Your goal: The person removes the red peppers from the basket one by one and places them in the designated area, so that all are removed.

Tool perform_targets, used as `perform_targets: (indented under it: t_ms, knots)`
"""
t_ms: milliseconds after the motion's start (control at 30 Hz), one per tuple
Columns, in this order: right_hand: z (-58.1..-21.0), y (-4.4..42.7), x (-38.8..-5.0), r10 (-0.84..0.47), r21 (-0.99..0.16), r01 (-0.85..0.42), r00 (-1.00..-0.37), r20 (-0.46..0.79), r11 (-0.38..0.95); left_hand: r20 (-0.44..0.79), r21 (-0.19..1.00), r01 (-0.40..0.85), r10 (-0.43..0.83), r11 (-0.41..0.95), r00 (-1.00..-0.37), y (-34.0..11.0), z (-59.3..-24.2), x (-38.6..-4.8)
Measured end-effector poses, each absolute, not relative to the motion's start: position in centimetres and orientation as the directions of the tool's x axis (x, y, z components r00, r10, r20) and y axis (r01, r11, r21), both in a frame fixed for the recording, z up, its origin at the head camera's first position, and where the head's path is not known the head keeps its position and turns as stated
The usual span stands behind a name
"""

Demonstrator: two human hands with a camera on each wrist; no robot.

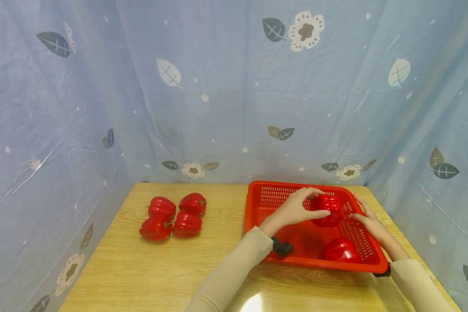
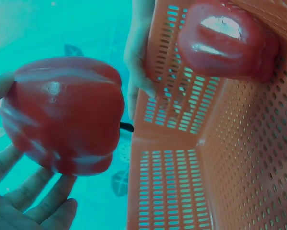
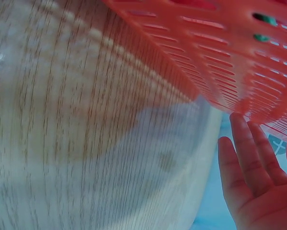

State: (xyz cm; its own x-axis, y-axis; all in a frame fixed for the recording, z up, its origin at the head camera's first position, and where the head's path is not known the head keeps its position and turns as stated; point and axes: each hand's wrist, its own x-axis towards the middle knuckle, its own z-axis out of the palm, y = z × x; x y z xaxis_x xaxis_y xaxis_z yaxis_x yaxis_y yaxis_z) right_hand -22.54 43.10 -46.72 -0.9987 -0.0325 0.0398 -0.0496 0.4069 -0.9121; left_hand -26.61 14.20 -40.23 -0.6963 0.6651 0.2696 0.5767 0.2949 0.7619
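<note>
Sleeve [image 1: 234, 271], left grip [image 1: 294, 210] pinching pepper [image 1: 333, 206] over basket [image 1: 306, 240], right grip [image 1: 371, 222] spread, second pepper [image 1: 341, 251] inside

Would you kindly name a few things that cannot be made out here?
Head view: near left corner of the basket, behind the left sleeve.
Left wrist view: thumb base of the left hand, beyond the left edge.
Right wrist view: lower palm of the right hand, beyond the bottom edge.

Glossy red bell pepper [image 1: 329, 212], dark-stemmed, held aloft over red slotted basket [image 1: 309, 238].
</note>
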Motion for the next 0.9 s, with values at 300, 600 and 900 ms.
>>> perform_targets:
  t_ms: [300,600,900]
  knots:
    - [-46.8,43.1,-22.4,-0.035,-0.919,-0.054,-0.998,0.044,0.391,0.274,0.768,0.572,0.660,0.288,-0.700,13.3,-40.0,-26.4]
    - [-46.8,43.2,-22.5,-0.036,-0.925,-0.043,-0.999,0.032,0.377,0.286,0.770,0.573,0.652,0.279,-0.702,12.3,-39.6,-26.1]
    - [-46.5,43.1,-22.4,-0.051,-0.937,-0.047,-0.998,0.031,0.346,0.308,0.778,0.569,0.627,0.267,-0.716,11.2,-39.2,-26.1]
